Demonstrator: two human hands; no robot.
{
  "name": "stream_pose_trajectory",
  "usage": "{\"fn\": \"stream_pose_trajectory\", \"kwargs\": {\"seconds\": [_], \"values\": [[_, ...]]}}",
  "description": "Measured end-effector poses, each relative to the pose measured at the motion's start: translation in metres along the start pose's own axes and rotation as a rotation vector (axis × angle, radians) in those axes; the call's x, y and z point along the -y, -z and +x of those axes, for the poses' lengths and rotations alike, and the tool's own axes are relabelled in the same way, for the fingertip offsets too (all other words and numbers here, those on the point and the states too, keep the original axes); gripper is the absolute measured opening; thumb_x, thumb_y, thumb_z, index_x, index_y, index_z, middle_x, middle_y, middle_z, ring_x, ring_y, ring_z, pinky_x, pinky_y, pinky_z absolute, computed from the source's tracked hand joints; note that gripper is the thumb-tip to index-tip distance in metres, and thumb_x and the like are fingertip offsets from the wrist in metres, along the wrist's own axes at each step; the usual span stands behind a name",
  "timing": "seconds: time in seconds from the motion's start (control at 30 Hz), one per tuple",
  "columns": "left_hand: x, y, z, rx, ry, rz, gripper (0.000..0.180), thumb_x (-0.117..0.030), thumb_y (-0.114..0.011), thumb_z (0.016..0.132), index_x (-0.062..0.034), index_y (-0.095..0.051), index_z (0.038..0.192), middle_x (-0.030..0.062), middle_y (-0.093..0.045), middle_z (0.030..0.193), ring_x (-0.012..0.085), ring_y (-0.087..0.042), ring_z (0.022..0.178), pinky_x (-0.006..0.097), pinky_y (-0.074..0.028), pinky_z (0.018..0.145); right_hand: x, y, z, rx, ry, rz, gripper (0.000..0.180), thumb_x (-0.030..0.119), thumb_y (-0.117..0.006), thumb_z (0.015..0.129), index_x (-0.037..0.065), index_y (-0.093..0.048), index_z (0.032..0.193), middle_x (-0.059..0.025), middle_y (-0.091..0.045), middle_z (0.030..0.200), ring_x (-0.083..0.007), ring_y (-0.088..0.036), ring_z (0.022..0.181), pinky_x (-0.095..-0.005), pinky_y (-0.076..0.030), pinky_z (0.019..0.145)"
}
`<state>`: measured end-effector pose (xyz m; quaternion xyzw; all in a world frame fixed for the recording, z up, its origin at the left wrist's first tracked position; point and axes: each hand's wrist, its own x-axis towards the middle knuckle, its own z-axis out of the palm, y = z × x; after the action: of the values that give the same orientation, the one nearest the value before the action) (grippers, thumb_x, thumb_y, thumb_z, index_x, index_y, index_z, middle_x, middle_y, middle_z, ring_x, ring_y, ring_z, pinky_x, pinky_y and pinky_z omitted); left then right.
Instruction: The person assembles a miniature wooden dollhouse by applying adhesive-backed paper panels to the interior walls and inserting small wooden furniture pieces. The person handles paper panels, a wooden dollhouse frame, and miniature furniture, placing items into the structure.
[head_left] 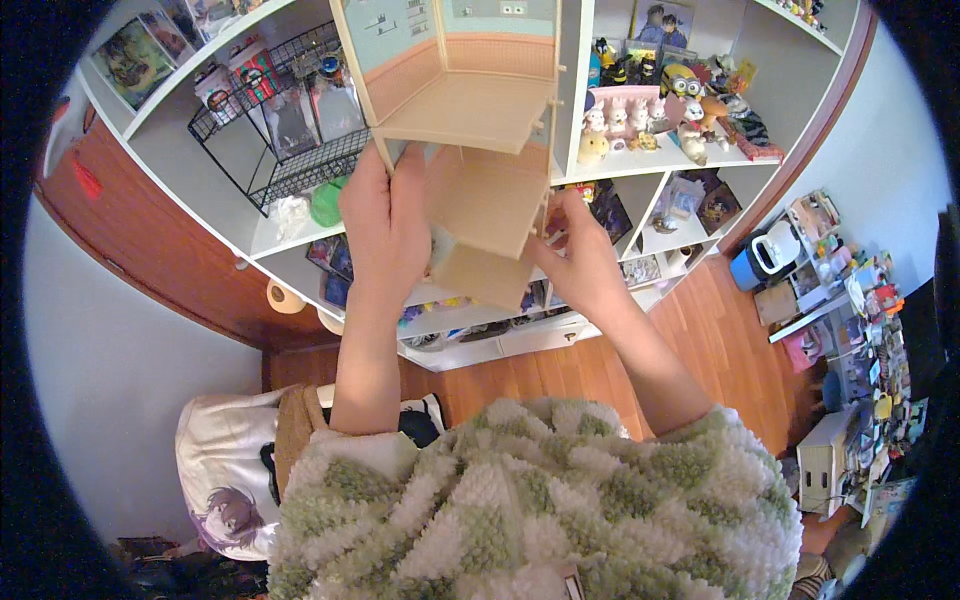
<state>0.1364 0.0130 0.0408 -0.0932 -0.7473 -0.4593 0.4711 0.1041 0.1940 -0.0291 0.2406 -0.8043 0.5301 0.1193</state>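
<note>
Fingers (408,180) of both hands (385,225) (588,268) grip a beige dollhouse (468,112), long axis roughly upright, open side facing the person (540,500).

Dollhouse (455,105), beige, tiered, upper walls blue and peach: between the hands, left hand (388,225) gripping its left side, right hand (580,250) holding its right edge. White shelving unit (574,80): beyond both hands. Black wire rack (318,168): left of the left hand. White rabbit figurines (617,120): beyond the right hand.
</note>
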Motion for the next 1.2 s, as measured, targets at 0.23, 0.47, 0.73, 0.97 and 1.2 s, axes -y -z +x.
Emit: {"fn": "stream_pose_trajectory", "kwargs": {"seconds": [0.23,0.47,0.73,0.97,1.2], "values": [[0.033,-0.016,0.02,0.022,-0.006,0.007,0.021,-0.016,-0.049,0.094,0.0026,-0.057,0.1,0.0111,-0.062,0.078,0.0124,-0.052,0.068,0.028,-0.043,0.064,-0.019,0.005,-0.009,-0.107,0.078,0.024,0.028,0.006,-0.068,0.076,0.001,-0.049,0.096,-0.0125,-0.054,0.086,-0.0248,-0.055,0.078,-0.0344,-0.045,0.071],[0.056,-0.036,0.034,0.068,0.046,0.046,0.021,-0.018,-0.048,0.094,0.0005,-0.056,0.103,0.0139,-0.062,0.076,0.0156,-0.055,0.065,0.031,-0.044,0.061,-0.03,0.006,-0.021,-0.099,0.093,0.038,0.013,0.003,-0.063,0.081,0.001,-0.055,0.091,-0.0086,-0.055,0.085,-0.0175,-0.055,0.075,-0.0289,-0.046,0.067],[0.079,-0.054,0.05,0.05,-0.109,0.085,0.02,-0.017,-0.049,0.093,-0.0011,-0.055,0.101,0.0164,-0.055,0.066,0.0247,-0.053,0.056,0.036,-0.04,0.055,-0.035,0.003,-0.034,-0.061,0.003,0.128,0.011,0.0,-0.062,0.08,0.0,-0.054,0.087,-0.0126,-0.055,0.082,-0.0248,-0.056,0.073,-0.0326,-0.047,0.064],[0.094,-0.058,0.053,0.039,-0.11,0.099,0.019,-0.018,-0.05,0.091,-0.0005,-0.056,0.097,0.0175,-0.054,0.065,0.0286,-0.053,0.055,0.038,-0.04,0.052,-0.042,0.0,-0.041,-0.065,0.06,0.104,0.009,-0.002,-0.062,0.079,0.0,-0.055,0.085,-0.0121,-0.055,0.08,-0.0226,-0.058,0.072,-0.0303,-0.048,0.063],[0.092,-0.053,0.054,0.059,-0.057,0.237,0.028,-0.029,-0.056,0.089,-0.0009,-0.054,0.09,0.0167,-0.058,0.067,0.0322,-0.058,0.061,0.04,-0.043,0.055,-0.045,-0.007,-0.047,-0.007,0.017,0.102,0.007,-0.003,-0.06,0.08,0.0,-0.055,0.085,-0.0107,-0.056,0.082,-0.0198,-0.058,0.073,-0.0285,-0.047,0.064]]}}
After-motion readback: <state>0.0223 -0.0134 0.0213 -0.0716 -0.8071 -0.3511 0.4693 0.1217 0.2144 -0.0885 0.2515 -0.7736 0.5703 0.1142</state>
